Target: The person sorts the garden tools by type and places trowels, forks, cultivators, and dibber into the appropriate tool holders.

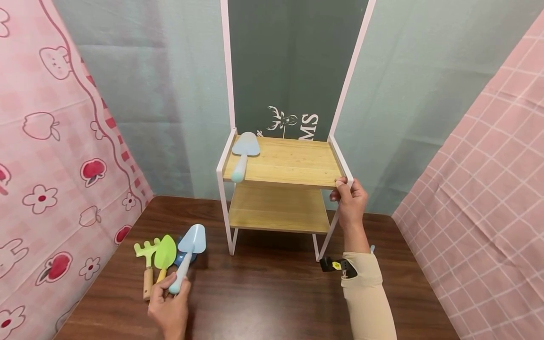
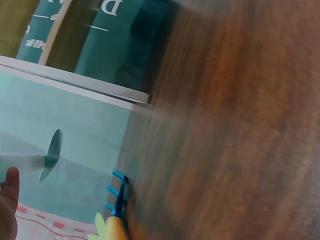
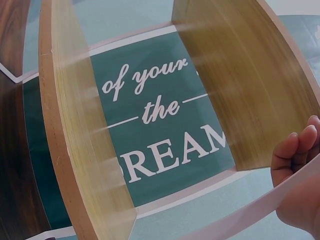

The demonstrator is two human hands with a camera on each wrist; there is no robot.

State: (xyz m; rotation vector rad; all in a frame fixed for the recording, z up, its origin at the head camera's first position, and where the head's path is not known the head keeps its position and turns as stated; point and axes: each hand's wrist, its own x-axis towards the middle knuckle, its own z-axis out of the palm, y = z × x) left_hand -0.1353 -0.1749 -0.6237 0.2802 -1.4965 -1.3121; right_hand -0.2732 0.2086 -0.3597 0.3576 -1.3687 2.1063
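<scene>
My left hand (image 1: 171,307) grips the pale handle of a light blue toy trowel (image 1: 193,242), raised over other garden tools at the table's left. In the left wrist view, that trowel (image 2: 51,156) appears nearly edge-on, with the thumb against its handle. My right hand (image 1: 352,200) pinches the front right corner of the upper board of a white-framed wooden shelf (image 1: 293,163). From the right wrist camera, the fingers (image 3: 295,147) curl at the frame's edge. A second light blue trowel (image 1: 245,146) lies on the shelf's top left, its handle end at the front edge.
A green hand rake (image 1: 148,250), a green trowel (image 1: 165,252) and a dark blue tool (image 1: 180,257), partly hidden, lie close together on the brown table (image 1: 255,293). The shelf's lower board (image 1: 278,208) sits below the upper one. A dark green printed panel (image 1: 293,61) stands behind.
</scene>
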